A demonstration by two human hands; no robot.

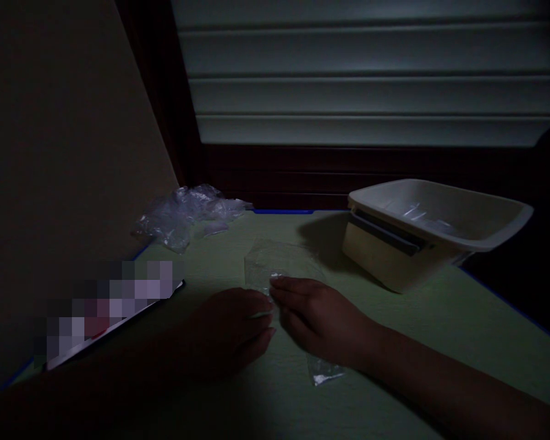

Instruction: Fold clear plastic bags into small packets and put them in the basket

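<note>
A person's left hand [241,324] and right hand [316,311] rest close together over a clear plastic bag [275,260] on a green table [467,318], near a beige tub [380,260]; whether either grips it is unclear.

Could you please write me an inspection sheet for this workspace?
Surface: green table, dimly lit.
Work items: clear plastic beyond and partly beneath the hands; a plastic end shows nearer the wearer, perhaps the same piece.
Clutter: plastic heap at back left; cream bin at right, something shiny inside; flat item at left, pixelated.
Hands: right hand, fingers on the plastic; left hand beside it, grip unclear.
Cables: nothing seen.
Surroundings: slatted shutter behind, wall left.
</note>
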